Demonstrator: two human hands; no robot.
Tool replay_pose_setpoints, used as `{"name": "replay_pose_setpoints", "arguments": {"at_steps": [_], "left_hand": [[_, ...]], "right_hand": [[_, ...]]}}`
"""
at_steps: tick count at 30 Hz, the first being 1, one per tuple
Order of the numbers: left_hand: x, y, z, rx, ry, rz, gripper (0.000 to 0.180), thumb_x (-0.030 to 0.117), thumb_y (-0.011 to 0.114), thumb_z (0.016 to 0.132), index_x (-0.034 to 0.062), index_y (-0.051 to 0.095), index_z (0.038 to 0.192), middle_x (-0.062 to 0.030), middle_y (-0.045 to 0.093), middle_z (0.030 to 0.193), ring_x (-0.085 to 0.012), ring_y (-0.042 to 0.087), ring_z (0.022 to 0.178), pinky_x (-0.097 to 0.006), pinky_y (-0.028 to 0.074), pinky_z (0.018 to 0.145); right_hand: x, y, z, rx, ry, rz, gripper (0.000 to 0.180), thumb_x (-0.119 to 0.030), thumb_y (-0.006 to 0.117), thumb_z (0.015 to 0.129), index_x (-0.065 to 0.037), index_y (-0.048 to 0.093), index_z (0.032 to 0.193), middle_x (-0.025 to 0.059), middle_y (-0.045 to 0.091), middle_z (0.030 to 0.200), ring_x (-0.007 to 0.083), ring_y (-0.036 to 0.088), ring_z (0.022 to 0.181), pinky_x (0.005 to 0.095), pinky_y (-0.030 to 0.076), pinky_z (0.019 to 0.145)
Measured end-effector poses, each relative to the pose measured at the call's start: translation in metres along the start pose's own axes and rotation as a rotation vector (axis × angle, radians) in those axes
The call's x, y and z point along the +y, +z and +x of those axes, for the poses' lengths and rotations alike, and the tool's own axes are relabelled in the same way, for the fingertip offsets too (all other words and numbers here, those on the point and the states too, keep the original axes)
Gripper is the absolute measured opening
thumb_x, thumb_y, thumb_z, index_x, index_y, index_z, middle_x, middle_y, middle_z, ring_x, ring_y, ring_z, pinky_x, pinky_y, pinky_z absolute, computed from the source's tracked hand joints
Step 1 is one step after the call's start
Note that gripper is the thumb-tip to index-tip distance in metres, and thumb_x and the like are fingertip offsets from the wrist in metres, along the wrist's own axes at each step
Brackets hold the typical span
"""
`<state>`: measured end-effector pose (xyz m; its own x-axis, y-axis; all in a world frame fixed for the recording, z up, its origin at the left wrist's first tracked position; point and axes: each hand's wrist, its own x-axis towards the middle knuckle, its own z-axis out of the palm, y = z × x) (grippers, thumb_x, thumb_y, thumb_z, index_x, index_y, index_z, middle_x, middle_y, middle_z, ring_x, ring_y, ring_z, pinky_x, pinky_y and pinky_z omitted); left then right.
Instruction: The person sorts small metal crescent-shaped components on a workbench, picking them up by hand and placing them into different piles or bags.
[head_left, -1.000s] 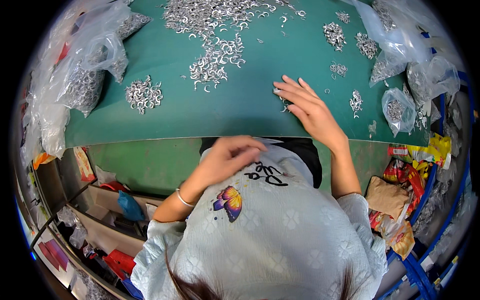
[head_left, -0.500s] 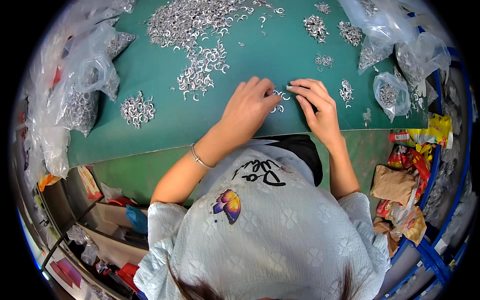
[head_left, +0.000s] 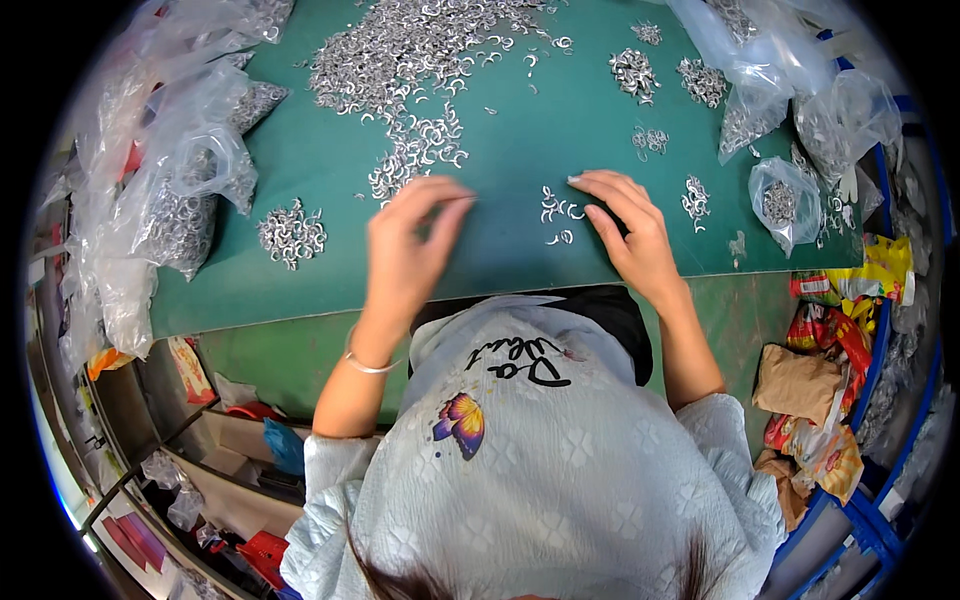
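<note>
On the green table, a small group of silvery crescent-shaped metal pieces [head_left: 558,208] lies between my hands. My left hand [head_left: 408,240] is left of them, just below the trailing end of a big heap of the same pieces [head_left: 400,60]. Motion blurs its fingertips; the fingers stretch out with a gap to the thumb, and no piece shows in them. Beside the small group, on its right, my right hand [head_left: 632,222] rests open, fingers bent a little and thumb apart, with nothing visible in it.
A separate pile [head_left: 292,234] lies at the left, and several smaller piles, one a cluster [head_left: 695,203], are at the right. Filled clear plastic bags [head_left: 180,215] crowd the left edge; others, including an open bag [head_left: 783,205], stand right. The table's front edge [head_left: 300,318] is close to me.
My left hand has left the small group of crescent pieces and moved left toward the heap, its fingers spreading from the thumb. My right hand has stayed nearly in place.
</note>
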<state>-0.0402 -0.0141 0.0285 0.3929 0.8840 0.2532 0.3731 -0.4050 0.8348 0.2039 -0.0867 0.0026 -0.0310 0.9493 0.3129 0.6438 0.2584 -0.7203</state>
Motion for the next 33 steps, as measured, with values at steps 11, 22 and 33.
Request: {"name": "replay_pose_setpoints", "arguments": {"at_steps": [11,22,33], "left_hand": [[-0.106,-0.102,-0.058,0.512,-0.105,0.720,0.013,0.000,0.066,0.084,0.0005,0.067,0.096,-0.0131,0.061,0.094,-0.0256,0.059,0.087,-0.037,0.048,0.078],[0.000,0.024,-0.013,-0.001,0.168,0.230,0.024,-0.003,0.064,0.082,0.0015,0.065,0.105,-0.0136,0.062,0.104,-0.0287,0.060,0.100,-0.037,0.046,0.088],[0.006,0.096,0.063,-0.458,0.523,0.028,0.025,0.000,0.064,0.082,0.0037,0.066,0.106,-0.0093,0.061,0.106,-0.0290,0.058,0.094,-0.039,0.045,0.084]], "right_hand": [[-0.030,0.047,-0.018,-0.251,-0.149,-0.409,0.054,-0.027,0.063,0.088,0.002,0.048,0.132,0.0149,0.044,0.143,0.0307,0.038,0.135,0.0475,0.030,0.111],[-0.005,0.007,-0.040,0.027,-0.031,-0.397,0.035,-0.013,0.069,0.081,-0.002,0.063,0.114,0.0129,0.056,0.128,0.0317,0.048,0.127,0.0520,0.034,0.108],[-0.023,0.000,-0.054,-0.270,0.001,-0.624,0.063,-0.041,0.065,0.083,-0.004,0.051,0.132,0.0085,0.045,0.143,0.0280,0.031,0.139,0.0585,0.021,0.112]]}}
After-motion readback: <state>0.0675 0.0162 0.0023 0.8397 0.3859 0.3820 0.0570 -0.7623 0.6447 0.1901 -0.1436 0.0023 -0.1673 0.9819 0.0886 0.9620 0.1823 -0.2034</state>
